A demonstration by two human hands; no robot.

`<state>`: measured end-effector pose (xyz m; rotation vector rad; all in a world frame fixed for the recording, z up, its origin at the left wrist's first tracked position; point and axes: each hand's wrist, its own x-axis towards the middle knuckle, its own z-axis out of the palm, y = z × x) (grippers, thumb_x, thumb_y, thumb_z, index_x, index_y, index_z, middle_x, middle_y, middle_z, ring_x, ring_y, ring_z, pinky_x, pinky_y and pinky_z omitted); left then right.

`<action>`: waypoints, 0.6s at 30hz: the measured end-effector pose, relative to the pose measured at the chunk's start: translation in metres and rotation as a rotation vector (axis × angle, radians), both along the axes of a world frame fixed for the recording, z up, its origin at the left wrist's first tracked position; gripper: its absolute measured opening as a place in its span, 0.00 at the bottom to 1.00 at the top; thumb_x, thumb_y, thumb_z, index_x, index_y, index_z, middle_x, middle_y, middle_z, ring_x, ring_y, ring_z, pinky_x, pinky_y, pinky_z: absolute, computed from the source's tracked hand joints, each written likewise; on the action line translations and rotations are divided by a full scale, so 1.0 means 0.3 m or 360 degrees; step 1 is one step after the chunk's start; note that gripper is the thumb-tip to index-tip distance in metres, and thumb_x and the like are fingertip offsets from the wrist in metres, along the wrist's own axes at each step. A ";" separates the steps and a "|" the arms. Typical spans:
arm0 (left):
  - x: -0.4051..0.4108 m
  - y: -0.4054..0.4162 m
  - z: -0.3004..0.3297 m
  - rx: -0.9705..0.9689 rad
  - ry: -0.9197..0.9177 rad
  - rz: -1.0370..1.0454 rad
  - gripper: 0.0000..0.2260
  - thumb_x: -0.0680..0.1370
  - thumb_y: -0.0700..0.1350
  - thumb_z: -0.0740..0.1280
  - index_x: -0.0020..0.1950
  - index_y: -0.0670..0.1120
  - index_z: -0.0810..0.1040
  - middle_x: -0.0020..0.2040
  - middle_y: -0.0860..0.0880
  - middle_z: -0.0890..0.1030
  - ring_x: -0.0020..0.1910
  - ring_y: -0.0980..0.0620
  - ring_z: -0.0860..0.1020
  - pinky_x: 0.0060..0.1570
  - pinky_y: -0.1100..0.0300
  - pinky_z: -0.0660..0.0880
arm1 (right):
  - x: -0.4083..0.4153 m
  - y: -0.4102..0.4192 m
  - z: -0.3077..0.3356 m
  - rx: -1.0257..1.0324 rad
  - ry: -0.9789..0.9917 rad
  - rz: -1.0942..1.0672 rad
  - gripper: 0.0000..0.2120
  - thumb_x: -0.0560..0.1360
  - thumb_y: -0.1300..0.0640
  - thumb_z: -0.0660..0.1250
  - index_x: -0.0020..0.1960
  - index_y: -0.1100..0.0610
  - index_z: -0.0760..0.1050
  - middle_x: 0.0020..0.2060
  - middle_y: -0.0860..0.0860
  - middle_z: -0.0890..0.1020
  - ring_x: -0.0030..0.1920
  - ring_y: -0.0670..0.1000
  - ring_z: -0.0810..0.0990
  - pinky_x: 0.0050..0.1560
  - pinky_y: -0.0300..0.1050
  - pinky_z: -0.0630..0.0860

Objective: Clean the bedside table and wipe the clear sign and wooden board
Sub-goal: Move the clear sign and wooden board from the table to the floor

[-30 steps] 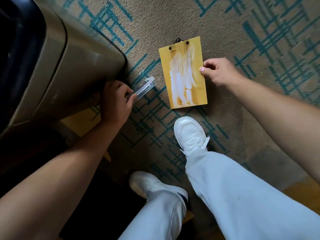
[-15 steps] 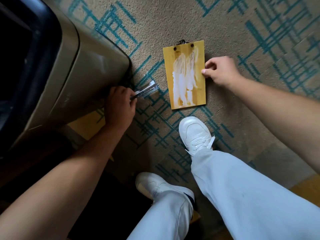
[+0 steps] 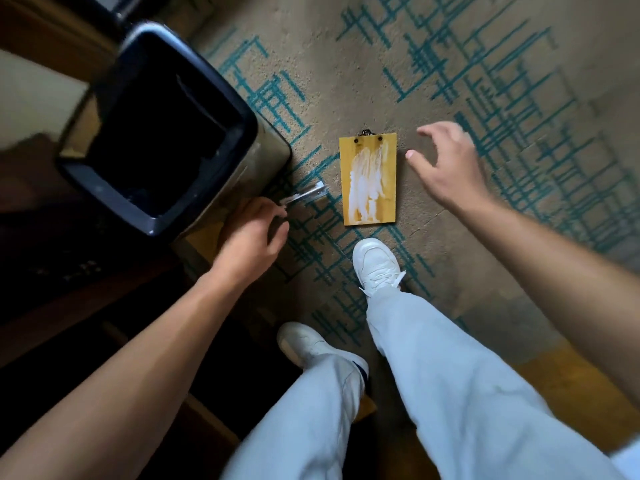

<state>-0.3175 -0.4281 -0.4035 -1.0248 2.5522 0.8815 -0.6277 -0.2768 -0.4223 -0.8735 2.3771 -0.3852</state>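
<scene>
The person wears loose, pale grey-white trousers [image 3: 467, 393] that fall over 2 white lace-up sneakers, the right sneaker [image 3: 375, 263] with its laces showing and the left sneaker [image 3: 308, 344] plain-toed. A dark sock band [image 3: 362, 370] shows at the left ankle. Both forearms are bare, with no sleeves, watch or rings visible.

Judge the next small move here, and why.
Probably fetch a cloth: both hands have nothing to wipe with. The board lies smeared white on the carpet beside the open right hand; the left hand is at the clear sign by the bin.
</scene>
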 end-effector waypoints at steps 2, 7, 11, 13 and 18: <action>0.019 -0.016 0.146 -0.0068 0.0073 0.0090 0.10 0.80 0.52 0.67 0.53 0.46 0.82 0.50 0.46 0.82 0.49 0.44 0.80 0.48 0.53 0.75 | 0.028 -0.015 0.157 -0.0089 0.0066 0.0082 0.25 0.76 0.43 0.61 0.69 0.54 0.73 0.67 0.53 0.74 0.66 0.56 0.72 0.64 0.52 0.70; 0.107 -0.049 0.492 -0.0266 0.0263 0.0267 0.13 0.80 0.52 0.67 0.43 0.43 0.77 0.41 0.47 0.76 0.42 0.47 0.75 0.40 0.53 0.73 | 0.146 -0.075 0.522 -0.0342 0.0169 0.0390 0.22 0.75 0.47 0.64 0.64 0.58 0.75 0.61 0.56 0.76 0.60 0.58 0.75 0.61 0.54 0.73; 0.282 -0.068 0.731 -0.0468 0.0337 0.0519 0.11 0.78 0.50 0.69 0.45 0.42 0.78 0.45 0.46 0.77 0.46 0.47 0.75 0.44 0.54 0.73 | 0.296 -0.166 0.777 -0.0556 0.0212 0.0693 0.20 0.75 0.51 0.65 0.63 0.61 0.74 0.58 0.58 0.78 0.58 0.62 0.77 0.61 0.55 0.72; 0.411 -0.065 0.821 -0.0557 0.0238 0.0650 0.12 0.78 0.52 0.69 0.50 0.43 0.80 0.51 0.45 0.78 0.52 0.45 0.75 0.51 0.51 0.73 | 0.384 -0.220 0.892 -0.0646 0.0228 0.0874 0.23 0.76 0.51 0.65 0.66 0.61 0.73 0.62 0.58 0.77 0.61 0.62 0.76 0.64 0.55 0.71; 0.783 0.042 1.036 -0.0714 -0.0002 0.1098 0.17 0.78 0.52 0.68 0.64 0.45 0.77 0.66 0.43 0.74 0.66 0.42 0.71 0.64 0.48 0.69 | 0.631 -0.365 1.100 -0.0844 0.0232 0.1295 0.28 0.78 0.49 0.67 0.74 0.59 0.69 0.72 0.58 0.72 0.71 0.60 0.71 0.72 0.55 0.67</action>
